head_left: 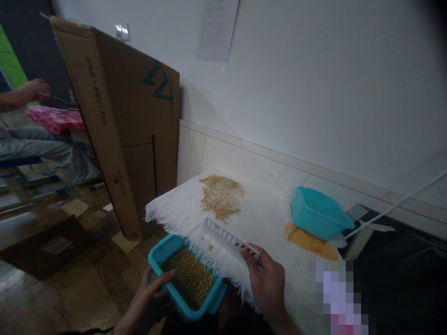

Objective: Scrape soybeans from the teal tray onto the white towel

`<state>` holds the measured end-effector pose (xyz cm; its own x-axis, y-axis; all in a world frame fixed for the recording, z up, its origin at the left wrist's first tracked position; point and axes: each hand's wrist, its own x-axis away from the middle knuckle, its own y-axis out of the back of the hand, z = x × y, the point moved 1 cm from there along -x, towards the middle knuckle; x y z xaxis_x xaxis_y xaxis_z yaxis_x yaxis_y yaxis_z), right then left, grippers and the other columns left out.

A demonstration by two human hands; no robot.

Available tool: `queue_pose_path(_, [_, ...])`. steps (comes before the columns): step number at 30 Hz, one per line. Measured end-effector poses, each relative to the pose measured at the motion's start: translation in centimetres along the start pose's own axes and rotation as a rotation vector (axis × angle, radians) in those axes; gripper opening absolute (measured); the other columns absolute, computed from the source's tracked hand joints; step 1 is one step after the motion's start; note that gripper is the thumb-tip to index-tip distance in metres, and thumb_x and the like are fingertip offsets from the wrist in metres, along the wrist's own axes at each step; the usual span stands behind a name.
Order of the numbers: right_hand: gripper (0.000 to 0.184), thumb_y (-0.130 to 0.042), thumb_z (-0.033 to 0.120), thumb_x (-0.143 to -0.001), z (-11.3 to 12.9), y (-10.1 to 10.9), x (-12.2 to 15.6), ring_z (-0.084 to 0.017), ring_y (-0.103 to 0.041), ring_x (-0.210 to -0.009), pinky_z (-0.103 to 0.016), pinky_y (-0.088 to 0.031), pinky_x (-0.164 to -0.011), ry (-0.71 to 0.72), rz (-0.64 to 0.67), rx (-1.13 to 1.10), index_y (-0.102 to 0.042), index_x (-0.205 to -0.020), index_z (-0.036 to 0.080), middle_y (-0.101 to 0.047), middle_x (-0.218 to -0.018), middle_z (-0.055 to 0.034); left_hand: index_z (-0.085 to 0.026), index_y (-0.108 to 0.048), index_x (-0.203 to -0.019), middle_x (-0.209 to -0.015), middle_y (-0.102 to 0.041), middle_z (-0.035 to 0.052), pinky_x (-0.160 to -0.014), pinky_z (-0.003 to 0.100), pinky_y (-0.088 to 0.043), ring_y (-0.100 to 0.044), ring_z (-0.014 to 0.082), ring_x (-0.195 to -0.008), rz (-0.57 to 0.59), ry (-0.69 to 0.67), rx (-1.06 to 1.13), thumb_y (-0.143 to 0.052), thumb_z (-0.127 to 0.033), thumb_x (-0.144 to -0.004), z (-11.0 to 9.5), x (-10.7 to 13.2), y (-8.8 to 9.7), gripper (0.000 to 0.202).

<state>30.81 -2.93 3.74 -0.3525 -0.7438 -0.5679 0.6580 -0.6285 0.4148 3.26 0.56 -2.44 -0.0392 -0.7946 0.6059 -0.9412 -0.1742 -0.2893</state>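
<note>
My left hand (155,293) grips the near left rim of a turquoise plastic basket (191,314), thumb over the edge. Inside lie many yellowish soybeans (190,274), with some darker green ones among them. The basket is held just below the fringed edge of a white cloth (265,218). In my right hand (265,277) is a white slotted plastic strip (226,237), its long edge down on the cloth. Beyond it a loose patch of soybeans (220,195) is spread on the cloth, and a few strays lie between the strip and the basket.
A second turquoise basket (321,214) stands at the right beside a coiled yellow-orange thing (309,242). A tall cardboard box (139,111) stands at the left of the table. Behind it another person's hand (33,90) shows. A white wall backs the table.
</note>
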Motion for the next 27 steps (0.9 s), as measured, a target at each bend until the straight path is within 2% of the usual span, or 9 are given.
queue_pose_path(3, [0.046, -0.066, 0.061, -0.103, 0.0, -0.3, 0.3, -0.025, -0.087, -0.071, -0.023, -0.067, -0.062, 0.008, -0.011, 0.007, -0.091, -0.095, 0.023, -0.089, -0.086, -0.0075, -0.038, -0.041, -0.158, -0.120, -0.077, 0.0113, -0.075, 0.043, -0.065, -0.084, 0.0312, -0.083, 0.005, 0.003, 0.006, -0.090, -0.039, -0.082, -0.1, 0.1, -0.1, 0.090])
queue_pose_path(8, [0.043, -0.067, 0.058, -0.104, 1.9, -0.4, 0.9, -0.021, -0.084, -0.060, -0.019, -0.064, -0.056, 0.042, 0.047, -0.060, -0.091, -0.093, 0.025, -0.087, -0.077, -0.0046, -0.035, -0.043, -0.156, -0.118, -0.078, 0.0129, -0.076, 0.044, -0.065, -0.084, 0.0327, -0.086, -0.009, 0.011, 0.003, -0.089, -0.035, -0.084, -0.2, 0.1, -0.1, 0.085])
queue_pose_path(10, [0.043, -0.067, 0.058, -0.105, 2.2, -0.2, 0.7, -0.021, -0.084, -0.062, -0.019, -0.064, -0.056, 0.030, 0.057, -0.067, -0.091, -0.093, 0.024, -0.088, -0.080, -0.0053, -0.036, -0.043, -0.157, -0.120, -0.078, 0.0131, -0.078, 0.045, -0.066, -0.084, 0.0325, -0.087, 0.000, 0.008, 0.015, -0.089, -0.035, -0.084, -0.1, 0.1, 0.0, 0.087])
queue_pose_path(13, [0.044, -0.068, 0.059, -0.104, 1.4, 0.1, -0.3, -0.023, -0.086, -0.069, -0.022, -0.066, -0.062, 0.009, 0.011, -0.016, -0.091, -0.097, 0.022, -0.089, -0.085, -0.0080, -0.036, -0.044, -0.158, -0.124, -0.078, 0.0135, -0.078, 0.045, -0.066, -0.084, 0.0309, -0.086, 0.005, 0.010, 0.025, -0.092, -0.036, -0.081, 0.1, -0.2, 0.2, 0.091])
queue_pose_path(18, [0.061, -0.062, 0.072, -0.102, -0.8, -0.7, -2.5, -0.023, -0.082, -0.065, -0.024, -0.062, -0.061, 0.004, -0.111, 0.068, -0.089, -0.098, 0.018, -0.087, -0.079, -0.0097, -0.038, -0.041, -0.160, -0.121, -0.078, 0.0122, -0.077, 0.047, -0.067, -0.084, 0.0314, -0.084, 0.010, 0.011, 0.035, -0.095, -0.038, -0.078, 0.3, -0.6, 0.5, 0.098])
queue_pose_path(23, [0.063, -0.060, 0.073, -0.103, -1.4, -1.7, -2.7, -0.020, -0.078, -0.060, -0.024, -0.060, -0.062, -0.001, -0.076, 0.055, -0.089, -0.100, 0.017, -0.084, -0.072, -0.0069, -0.036, -0.045, -0.155, -0.124, -0.076, 0.0131, -0.076, 0.046, -0.066, -0.082, 0.0292, -0.079, 0.007, 0.001, 0.032, -0.095, -0.043, -0.077, 0.6, -0.7, 0.5, 0.092])
queue_pose_path(27, [0.064, -0.061, 0.074, -0.102, -1.6, -1.3, -2.0, -0.020, -0.077, -0.060, -0.023, -0.059, -0.061, -0.028, -0.068, 0.047, -0.089, -0.099, 0.017, -0.083, -0.071, -0.0065, -0.036, -0.043, -0.157, -0.128, -0.076, 0.0141, -0.076, 0.047, -0.067, -0.084, 0.0318, -0.084, 0.004, -0.005, 0.035, -0.096, -0.041, -0.076, 0.7, -0.9, 0.5, 0.097])
